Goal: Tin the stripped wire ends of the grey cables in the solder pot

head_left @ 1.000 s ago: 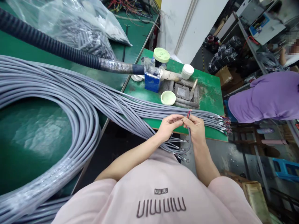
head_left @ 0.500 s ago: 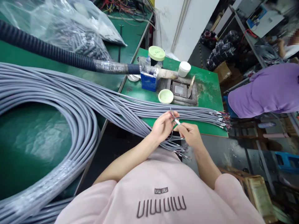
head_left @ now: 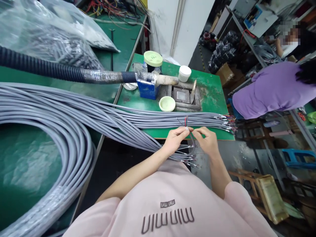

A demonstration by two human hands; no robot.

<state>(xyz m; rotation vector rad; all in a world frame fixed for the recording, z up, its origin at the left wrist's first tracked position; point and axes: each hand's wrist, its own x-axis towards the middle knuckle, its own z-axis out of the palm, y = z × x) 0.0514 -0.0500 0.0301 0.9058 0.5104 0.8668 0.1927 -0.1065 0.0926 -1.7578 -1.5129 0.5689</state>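
Note:
My left hand [head_left: 175, 140] pinches the end of a grey cable [head_left: 193, 146] at its white sleeve. Thin coloured wires [head_left: 186, 121], red, green and dark, fan upward out of that end. Below the fingers the cable bends in a loop toward my body. My right hand [head_left: 207, 141] is closed in a pinch against the same cable, its fingertips close beside the left ones. Behind both hands runs a long bundle of grey cables [head_left: 153, 120], its stripped ends [head_left: 230, 122] at the right. More cable ends [head_left: 190, 159] hang at the table's front edge, partly behind my left wrist.
Beyond the bundle sit a soldering pot [head_left: 182, 95] with a scraper [head_left: 194, 92], a light green dish [head_left: 167, 104], a white tub [head_left: 184, 73] and a ribbed hose [head_left: 98, 75]. Coiled cables [head_left: 81, 154] fill the left. A person in purple [head_left: 269, 89] is at the right.
The cable end has turned so its wires point upward instead of up-left. My right hand has shifted slightly right, off the white sleeve; my left now grips there. The camera view has shifted a little.

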